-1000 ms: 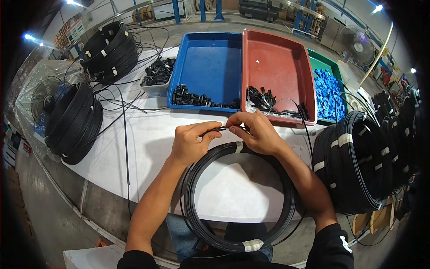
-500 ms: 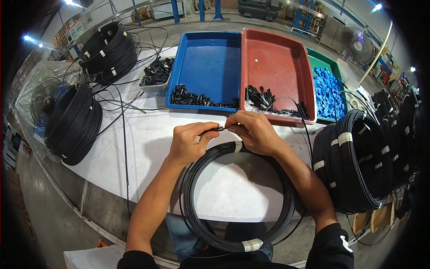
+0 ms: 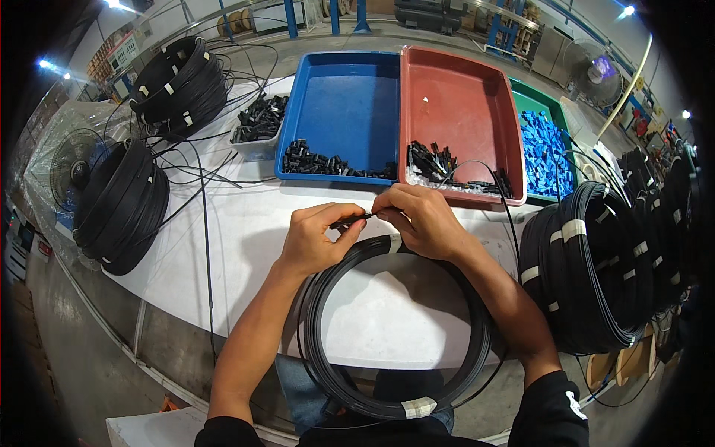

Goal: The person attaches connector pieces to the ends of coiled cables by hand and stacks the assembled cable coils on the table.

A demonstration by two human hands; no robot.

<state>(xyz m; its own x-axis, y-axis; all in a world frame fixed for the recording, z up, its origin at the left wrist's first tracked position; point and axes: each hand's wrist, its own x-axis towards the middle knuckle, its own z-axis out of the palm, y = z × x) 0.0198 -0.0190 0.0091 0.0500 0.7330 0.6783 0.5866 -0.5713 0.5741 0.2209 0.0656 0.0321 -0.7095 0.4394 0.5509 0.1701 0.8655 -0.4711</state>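
Above the far rim of a black cable coil point(image 3: 316, 354), my two hands meet at fingertip level. My left hand point(image 3: 316, 237) is closed, pinching a slim black connector point(image 3: 347, 221) between thumb and fingers. From the other side my right hand point(image 3: 418, 220) pinches at the connector's right end; what its fingertips hold is mostly hidden. The coil, bound with pale tape, lies partly on the white table point(image 3: 246, 223) and reaches over its near edge toward my lap, between my forearms.
Beyond my hands stand a blue tray point(image 3: 346, 97) and a red tray point(image 3: 458, 97) with small black parts, and a green tray point(image 3: 530, 95) of blue pieces. A bin of black parts point(image 3: 261, 119) is left of them. Large cable coils flank the table point(image 3: 123, 208).
My left fingers have shifted slightly around the black connector, and its visible part looks slimmer now. My right hand has moved very slightly left. The coil and trays stay put.
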